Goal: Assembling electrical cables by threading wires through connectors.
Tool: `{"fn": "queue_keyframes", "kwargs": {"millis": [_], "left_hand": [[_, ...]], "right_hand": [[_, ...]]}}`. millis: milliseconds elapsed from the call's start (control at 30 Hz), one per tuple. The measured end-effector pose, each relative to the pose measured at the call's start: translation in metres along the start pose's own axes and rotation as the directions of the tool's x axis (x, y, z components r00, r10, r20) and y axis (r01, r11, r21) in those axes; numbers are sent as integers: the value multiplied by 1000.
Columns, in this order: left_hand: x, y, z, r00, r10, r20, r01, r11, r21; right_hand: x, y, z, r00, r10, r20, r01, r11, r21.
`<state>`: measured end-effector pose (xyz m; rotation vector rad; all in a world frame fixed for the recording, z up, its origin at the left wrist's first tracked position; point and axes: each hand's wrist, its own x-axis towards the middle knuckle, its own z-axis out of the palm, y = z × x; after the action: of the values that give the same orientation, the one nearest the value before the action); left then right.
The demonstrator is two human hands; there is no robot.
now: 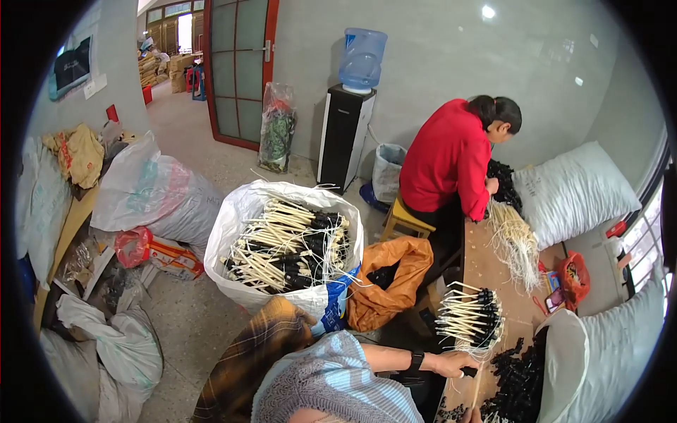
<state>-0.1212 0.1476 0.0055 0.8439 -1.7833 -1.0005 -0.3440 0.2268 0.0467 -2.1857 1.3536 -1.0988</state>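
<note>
My left hand (pixel 449 364), with a black band on its wrist, is closed around a small black plug-like part (pixel 469 371) at the table's near edge. At the lower rim only the fingertips of my right hand (pixel 472 415) show, pinched at the lower end of a thin pale strand (pixel 477 386). Just beyond my left hand lies a stacked bundle of cream cords with black ends (pixel 469 317), thin wires trailing from it. To the right is a heap of loose black parts (pixel 513 384).
A white sack (pixel 215 257) of similar cords stands left of the table (pixel 476 247), beside an orange sack (pixel 395 310). Across the table a person in red (pixel 444 158) sits on a yellow stool, handling a cord bundle (pixel 511 233). Stuffed white sacks (pixel 575 190) line the right side.
</note>
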Motion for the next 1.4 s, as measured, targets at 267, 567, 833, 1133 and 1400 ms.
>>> {"fn": "queue_keyframes", "kwargs": {"millis": [267, 567, 833, 1133, 1400], "left_hand": [[-10, -25, 24, 890, 399, 222, -457, 781, 427], [-5, 50, 15, 790, 490, 369, -609, 700, 374], [-25, 56, 39, 804, 571, 164, -593, 790, 156], [-16, 29, 62, 969, 155, 194, -91, 949, -302], [4, 51, 77, 931, -270, 246, 264, 963, 58]], "right_hand": [[-19, 39, 5, 940, -71, 334, 228, 859, -458], [-10, 49, 2, 999, 27, 38, -15, 961, -275], [-27, 71, -31, 881, 251, 401, -417, 812, 408], [-64, -26, -18, 986, 119, -116, -96, 978, 183], [-85, -15, -10, 896, 263, -357, -320, 941, -109]]}}
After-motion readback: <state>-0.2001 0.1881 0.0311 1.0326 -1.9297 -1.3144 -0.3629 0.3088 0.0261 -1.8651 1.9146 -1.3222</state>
